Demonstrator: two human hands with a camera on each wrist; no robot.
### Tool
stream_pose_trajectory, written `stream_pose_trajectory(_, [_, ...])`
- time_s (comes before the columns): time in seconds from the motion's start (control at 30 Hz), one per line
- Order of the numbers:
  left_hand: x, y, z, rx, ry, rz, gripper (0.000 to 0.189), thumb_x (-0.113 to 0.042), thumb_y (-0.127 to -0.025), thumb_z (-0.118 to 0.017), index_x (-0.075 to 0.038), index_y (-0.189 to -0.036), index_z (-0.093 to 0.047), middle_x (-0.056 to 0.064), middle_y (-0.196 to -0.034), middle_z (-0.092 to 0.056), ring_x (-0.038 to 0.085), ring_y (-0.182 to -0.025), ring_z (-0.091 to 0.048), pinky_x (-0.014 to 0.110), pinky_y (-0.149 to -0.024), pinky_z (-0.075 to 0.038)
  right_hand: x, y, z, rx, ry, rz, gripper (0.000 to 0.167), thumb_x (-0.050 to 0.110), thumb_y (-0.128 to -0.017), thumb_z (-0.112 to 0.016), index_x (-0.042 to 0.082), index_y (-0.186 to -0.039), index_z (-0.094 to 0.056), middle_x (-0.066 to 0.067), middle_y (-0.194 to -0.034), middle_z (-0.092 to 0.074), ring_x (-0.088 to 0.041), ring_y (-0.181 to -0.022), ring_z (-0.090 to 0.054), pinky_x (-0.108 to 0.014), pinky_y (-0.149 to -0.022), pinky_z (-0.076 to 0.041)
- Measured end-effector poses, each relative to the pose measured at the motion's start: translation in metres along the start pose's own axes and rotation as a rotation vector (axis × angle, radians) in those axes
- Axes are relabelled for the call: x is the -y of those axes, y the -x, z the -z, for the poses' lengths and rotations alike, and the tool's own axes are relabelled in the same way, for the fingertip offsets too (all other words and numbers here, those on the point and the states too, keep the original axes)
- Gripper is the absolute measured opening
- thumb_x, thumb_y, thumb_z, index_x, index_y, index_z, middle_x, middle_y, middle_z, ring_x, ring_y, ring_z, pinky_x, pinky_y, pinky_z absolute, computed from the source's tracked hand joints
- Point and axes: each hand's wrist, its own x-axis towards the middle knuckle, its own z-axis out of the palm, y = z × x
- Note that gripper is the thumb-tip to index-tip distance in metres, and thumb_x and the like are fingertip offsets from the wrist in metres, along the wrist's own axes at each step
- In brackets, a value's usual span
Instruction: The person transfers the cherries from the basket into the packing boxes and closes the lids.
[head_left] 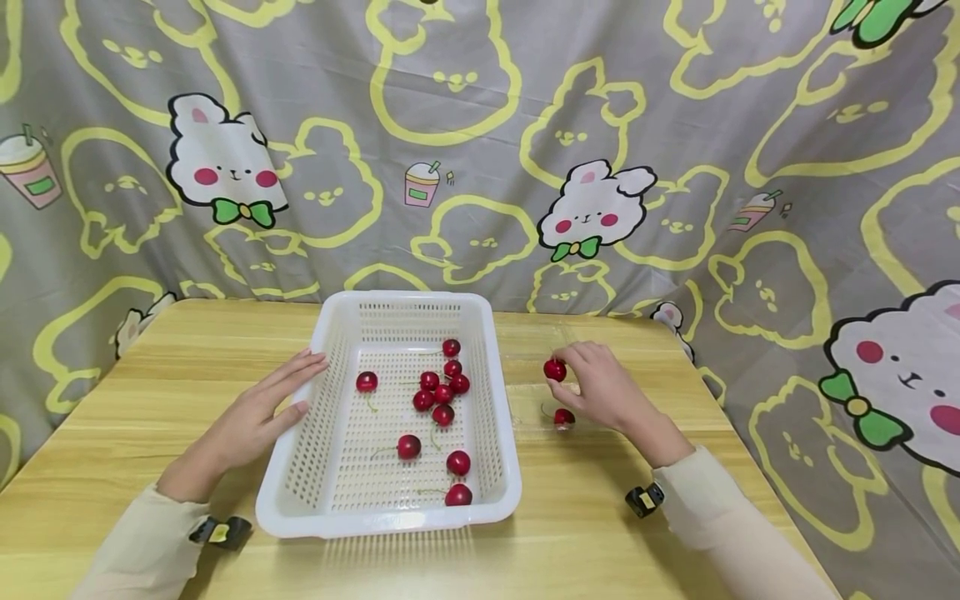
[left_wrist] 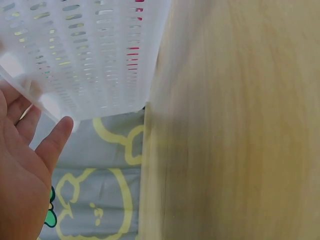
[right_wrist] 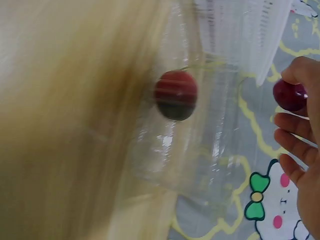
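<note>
Red cherry [head_left: 554, 371] in grip of right hand [head_left: 604, 390]

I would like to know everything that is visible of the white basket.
The basket is white, rectangular with rounded corners, and looks like plastic. Small openings pierce its floor and sloping walls, while its rim is smooth and solid. It stands upright on the wooden table, in front of the patterned curtain. Eleven cherries lie inside, most of them toward the right side. The left hand touches its left rim.
</note>
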Motion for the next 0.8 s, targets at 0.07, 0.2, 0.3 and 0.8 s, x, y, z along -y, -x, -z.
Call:
stream_pose_trajectory(0.07, [0.000, 0.000, 0.000, 0.000, 0.000, 0.002, 0.055, -0.009, -0.092, -0.061, -0.013, -0.146, -0.047, 0.003, -0.153, -0.040, 0.020, -0.146, -0.023, 0.044, -0.109, -0.029, -0.002, 0.004, -0.002, 0.026, 0.005, -0.006, 0.031, 0.028, -0.088, -0.069, 0.006, -0.107, -0.063, -0.006, -0.101, -0.064, -0.028, -0.097, -0.059, -0.049, -0.091, -0.042])
stream_pose_trajectory(0.2, [0.001, 0.001, 0.000, -0.007, 0.000, -0.004, 0.055, -0.008, -0.092, -0.061, -0.012, -0.146, -0.047, 0.003, -0.153, -0.040, 0.021, -0.146, -0.024, 0.039, -0.110, -0.027, -0.004, 0.007, -0.005, 0.059, 0.004, -0.012, 0.027, 0.027, -0.087, -0.070, 0.007, -0.104, -0.063, -0.004, -0.097, -0.063, -0.027, -0.095, -0.059, -0.048, -0.088, -0.045])
stream_pose_trajectory(0.3, [0.001, 0.001, -0.001, -0.013, 0.003, -0.013, 0.055, -0.008, -0.092, -0.061, -0.012, -0.145, -0.048, 0.004, -0.152, -0.040, 0.016, -0.146, -0.022, 0.026, -0.109, -0.020, -0.006, 0.008, -0.007, 0.086, -0.006, -0.019, 0.024, 0.026, -0.087, -0.070, 0.008, -0.101, -0.062, -0.003, -0.095, -0.063, -0.025, -0.092, -0.060, -0.044, -0.084, -0.048])
stream_pose_trajectory(0.8, [0.003, 0.001, -0.002, -0.012, 0.001, -0.014, 0.055, -0.008, -0.092, -0.061, -0.012, -0.145, -0.048, 0.003, -0.152, -0.040, 0.017, -0.146, -0.023, 0.032, -0.109, -0.023, -0.008, 0.009, -0.017, 0.361, -0.074, -0.129, 0.021, 0.030, -0.089, -0.071, 0.012, -0.093, -0.062, 0.005, -0.084, -0.059, -0.012, -0.076, -0.054, -0.033, -0.069, -0.047])
